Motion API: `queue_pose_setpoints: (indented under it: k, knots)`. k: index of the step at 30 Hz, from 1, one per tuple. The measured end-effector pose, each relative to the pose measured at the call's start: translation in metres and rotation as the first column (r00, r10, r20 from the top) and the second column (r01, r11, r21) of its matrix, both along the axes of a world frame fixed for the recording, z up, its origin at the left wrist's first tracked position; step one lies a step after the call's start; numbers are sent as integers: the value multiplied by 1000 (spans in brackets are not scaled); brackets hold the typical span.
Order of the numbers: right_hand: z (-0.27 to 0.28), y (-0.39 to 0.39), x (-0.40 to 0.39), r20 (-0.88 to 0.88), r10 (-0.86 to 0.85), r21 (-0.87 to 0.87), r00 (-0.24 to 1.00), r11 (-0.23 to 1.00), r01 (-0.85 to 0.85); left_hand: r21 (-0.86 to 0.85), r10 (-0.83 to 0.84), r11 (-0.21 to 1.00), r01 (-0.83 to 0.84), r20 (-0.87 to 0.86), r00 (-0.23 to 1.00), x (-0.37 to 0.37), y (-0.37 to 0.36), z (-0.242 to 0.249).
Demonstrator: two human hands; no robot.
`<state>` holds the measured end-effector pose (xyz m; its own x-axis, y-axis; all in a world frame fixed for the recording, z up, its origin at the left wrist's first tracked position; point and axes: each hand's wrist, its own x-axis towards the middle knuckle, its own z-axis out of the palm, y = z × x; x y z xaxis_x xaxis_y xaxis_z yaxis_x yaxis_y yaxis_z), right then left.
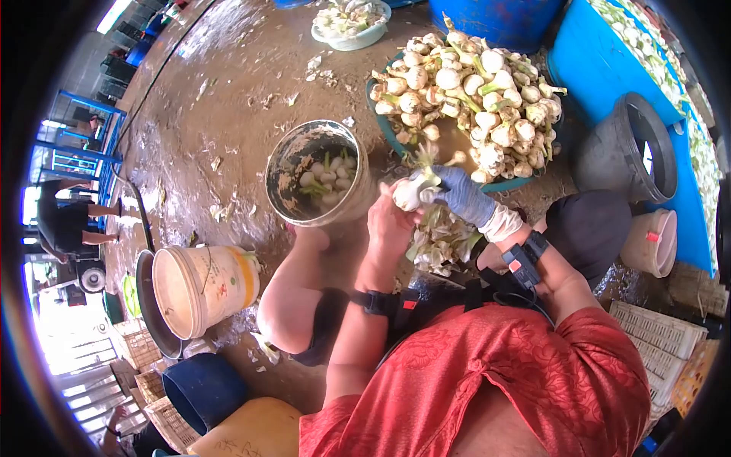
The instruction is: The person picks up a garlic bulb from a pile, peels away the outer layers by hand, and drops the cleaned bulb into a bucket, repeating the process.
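Note:
Both hands meet above my lap around one white garlic bulb (407,196) with a leafy, rooty end. My left hand (390,217) is bare, its fingers closed on the bulb's side. On my right hand (463,196) is a blue-grey glove with a white cuff, and its fingers are wrapped round the bulb's leafy end. Whether a tool is in the gloved hand cannot be made out. Peeled leaves (440,247) lie in a heap just below the hands. Ahead on the right, a wide green tub (388,126) holds a pile of bulbs (487,99); a bucket (293,209) at left holds peeled bulbs (329,179).
A white basin (352,39) with peelings stands at the top. White bucket (202,286) lies tipped at left, near a blue bucket (204,388). A grey bucket (620,152) leans by blue troughs (601,61) at right. Another person (65,221) is at far left.

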<state>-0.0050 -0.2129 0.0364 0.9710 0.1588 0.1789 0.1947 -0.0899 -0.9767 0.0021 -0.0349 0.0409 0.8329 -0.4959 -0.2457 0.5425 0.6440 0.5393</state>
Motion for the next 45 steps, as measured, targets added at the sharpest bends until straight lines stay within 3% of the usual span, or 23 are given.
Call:
queue_pose_setpoints:
  k: [1,2,3,5,9,11,12,16,19,22,23,25,27,29,30,31,33,34,38,39,40,43,45]
  knots:
    - [2,3,-3,-139,12,203,990,979,17,72,11,997,-12,5,1000,-1,-3,3]
    - [-4,1,-2,-148,-32,45,988,998,39,144,22,989,-23,10,1000,-3,-6,6]
    - [-4,4,-3,-150,-33,46,988,998,40,335,21,938,-85,190,982,-8,-11,14]
    - [-4,12,-3,-130,-83,233,988,966,111,465,-81,883,-60,276,958,-10,-11,14]
    - [3,9,-3,-16,-209,71,978,975,209,396,-163,913,93,147,976,-9,-4,20]
    - [27,9,-7,-250,-194,184,949,952,244,140,-132,981,134,-21,991,-8,-4,10]
    - [26,9,-5,-248,-193,177,949,955,240,117,-134,984,135,-20,991,-7,-5,13]
    - [20,12,-5,-173,-250,170,953,945,279,354,36,930,-98,175,984,-12,-10,17]
    - [11,8,1,-216,-245,75,945,961,266,323,41,941,-99,180,983,-8,-7,15]
    - [-4,-1,13,124,-422,-398,898,808,435,169,0,985,-33,192,981,-8,-2,14]
    - [-16,-6,15,127,-425,-396,896,807,439,86,-37,996,17,228,973,-7,-1,14]
    - [-27,-14,18,45,25,-641,999,768,10,71,-18,997,5,176,984,-10,-2,20]
    - [-30,-18,2,28,100,-559,995,827,-67,84,38,995,-50,136,990,-12,-3,20]
    - [-14,-15,-4,-136,-31,-74,990,997,21,132,67,987,-86,136,988,-12,-5,23]
    - [1,-13,-4,25,-60,-151,998,987,63,186,91,976,-116,140,986,-12,-5,24]
    - [9,-10,-5,23,-61,-148,998,987,64,189,89,975,-114,138,986,-12,-5,21]
    - [19,-3,-9,162,-82,-164,983,981,108,381,92,903,-197,278,956,-10,-6,15]
    - [18,1,-8,277,-107,-322,955,926,197,429,85,875,-223,318,944,-11,-8,14]
    - [31,6,-14,422,-100,-510,901,796,327,506,47,843,-184,270,962,-14,-11,20]
    - [29,-1,-12,232,-30,-554,972,817,158,534,64,823,-195,254,965,-14,-15,29]
    - [18,1,-11,484,-66,-481,873,813,328,605,60,774,-186,222,973,-9,-10,15]
    - [19,-1,-5,294,-42,-485,955,854,187,536,54,818,-209,290,956,-3,-10,-11]
    - [23,4,-7,380,-105,-394,919,881,263,458,-1,883,-105,226,974,-4,-6,3]
